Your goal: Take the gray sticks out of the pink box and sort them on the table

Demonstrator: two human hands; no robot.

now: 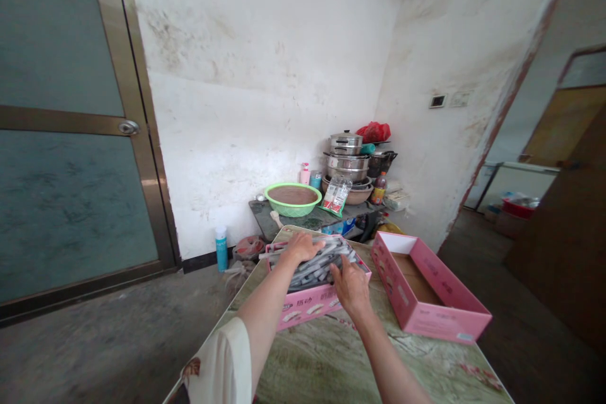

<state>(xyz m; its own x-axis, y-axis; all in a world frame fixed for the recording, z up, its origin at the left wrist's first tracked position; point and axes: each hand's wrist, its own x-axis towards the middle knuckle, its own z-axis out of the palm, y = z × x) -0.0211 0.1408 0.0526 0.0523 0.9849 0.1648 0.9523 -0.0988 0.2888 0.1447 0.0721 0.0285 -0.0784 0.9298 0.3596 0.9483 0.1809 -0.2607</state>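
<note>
A pink cardboard box [307, 308] filled with many thin grey stick-like pieces [326, 260] stands on the table in front of me. My left hand [302, 249] lies on top of the pieces from the left, fingers stretched out. At the box's right side, my right hand [351, 285] touches the pieces with thumb and fingers apart. Some fingertips are hard to make out among the grey pieces. Several pieces stick out over the box's left edge. To the right lies a second pink box [445, 323], without a lid, with a brown bottom showing inside.
The table [322, 360] has a green patterned top. Behind it, a dark low shelf [265, 218] carries a green basin [293, 207] of brownish content, stacked steel pots [348, 167] and a bottle [379, 189]. A blue spray can [221, 249] stands on the floor at left.
</note>
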